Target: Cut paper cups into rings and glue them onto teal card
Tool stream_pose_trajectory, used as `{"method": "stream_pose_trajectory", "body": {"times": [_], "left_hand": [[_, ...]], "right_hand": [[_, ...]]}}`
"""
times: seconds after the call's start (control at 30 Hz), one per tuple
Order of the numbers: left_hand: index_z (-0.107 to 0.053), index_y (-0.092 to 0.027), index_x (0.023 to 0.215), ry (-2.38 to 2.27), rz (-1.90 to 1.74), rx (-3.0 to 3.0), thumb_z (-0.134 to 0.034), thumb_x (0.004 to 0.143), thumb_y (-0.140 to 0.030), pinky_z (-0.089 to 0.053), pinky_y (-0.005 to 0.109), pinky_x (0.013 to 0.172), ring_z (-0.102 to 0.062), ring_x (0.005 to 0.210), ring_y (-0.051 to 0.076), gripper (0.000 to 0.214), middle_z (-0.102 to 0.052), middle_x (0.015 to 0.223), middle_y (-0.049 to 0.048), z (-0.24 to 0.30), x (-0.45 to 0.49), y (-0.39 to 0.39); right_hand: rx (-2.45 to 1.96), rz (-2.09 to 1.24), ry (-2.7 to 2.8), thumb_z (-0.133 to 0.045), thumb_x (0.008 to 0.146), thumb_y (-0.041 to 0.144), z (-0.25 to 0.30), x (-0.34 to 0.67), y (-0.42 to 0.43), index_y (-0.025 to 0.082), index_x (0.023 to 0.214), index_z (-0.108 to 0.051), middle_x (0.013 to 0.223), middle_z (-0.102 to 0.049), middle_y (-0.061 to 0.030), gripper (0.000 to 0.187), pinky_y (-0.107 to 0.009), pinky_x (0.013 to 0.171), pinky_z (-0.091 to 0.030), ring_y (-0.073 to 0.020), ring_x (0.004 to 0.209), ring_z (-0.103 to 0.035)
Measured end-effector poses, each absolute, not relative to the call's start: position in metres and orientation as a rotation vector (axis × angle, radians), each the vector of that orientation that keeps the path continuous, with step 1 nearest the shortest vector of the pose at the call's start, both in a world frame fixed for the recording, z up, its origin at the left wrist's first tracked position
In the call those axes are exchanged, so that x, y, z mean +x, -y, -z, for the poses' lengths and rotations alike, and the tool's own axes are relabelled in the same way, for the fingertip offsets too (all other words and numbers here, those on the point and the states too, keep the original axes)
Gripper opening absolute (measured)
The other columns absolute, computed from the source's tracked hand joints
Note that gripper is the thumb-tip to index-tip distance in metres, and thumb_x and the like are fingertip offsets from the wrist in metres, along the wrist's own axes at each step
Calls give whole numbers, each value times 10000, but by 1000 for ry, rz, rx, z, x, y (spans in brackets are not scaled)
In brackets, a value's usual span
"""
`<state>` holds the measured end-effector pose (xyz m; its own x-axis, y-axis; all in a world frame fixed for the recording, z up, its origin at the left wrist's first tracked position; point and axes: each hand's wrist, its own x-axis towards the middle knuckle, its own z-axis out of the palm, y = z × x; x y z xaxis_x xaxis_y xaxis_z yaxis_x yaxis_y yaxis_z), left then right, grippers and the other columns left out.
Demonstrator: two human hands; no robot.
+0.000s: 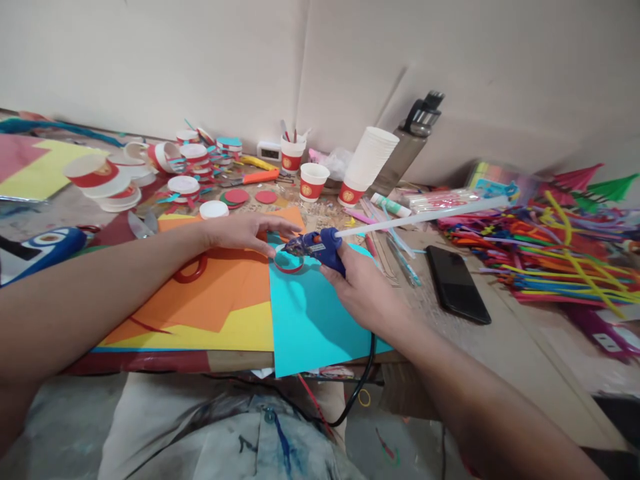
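Note:
My right hand (367,290) grips a blue glue gun (320,245) with a long white glue stick (425,215) poking out of its back. The gun's tip points left at a small red-rimmed paper cup ring (289,260) lying on a turquoise paper sheet (313,313). My left hand (247,231) lies over the orange paper (210,293), its fingers pinching and steadying that ring from the left. A black cord (360,387) drops from the gun over the table's front edge.
Red-and-white paper cups (313,181), a stack of cups (367,163), cut cup rings (183,185) and scissors (255,177) crowd the back. A black phone (457,283) lies to the right, beside a heap of coloured pipe cleaners (550,253). A metal bottle (407,147) leans on the wall.

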<state>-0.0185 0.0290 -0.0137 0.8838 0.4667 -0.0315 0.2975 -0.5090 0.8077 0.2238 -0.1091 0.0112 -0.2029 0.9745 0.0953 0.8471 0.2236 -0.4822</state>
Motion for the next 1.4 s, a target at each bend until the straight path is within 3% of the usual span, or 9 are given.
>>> {"method": "stream_pose_trajectory", "body": {"times": [0.8,1.2,1.4], "left_hand": [[-462,-262,1469,-628,-158,2181,-672,849,-485,-418,328,1065,-531,1320,258,691,-558,1457,79,16,-20,-31],[-484,-265,1458,-643,-172,2180,-654,841,-558,-450,347,1027,-554,1290,275,704,-562,1447,103,13,-17,-27],[-514,-216,1424,-682,-227,2206,-489,938,-571,-434,353,1056,-541,1301,256,602,-576,1426,107,9,-19,-29]], "right_hand": [[-1631,-600,2123,-558,919,243,-6,225,106,170,1208,-575,1055,-715,-114,298,-288,711,-410,-243,926,-636],[-1662,-520,2065,-526,912,259,-8,231,104,159,1252,-576,1108,-707,-140,358,-418,889,-473,-306,1039,-634],[-1642,-416,1984,-561,887,282,-17,242,108,206,1261,-600,1170,-693,-106,384,-534,1091,-354,-320,1193,-580]]}}
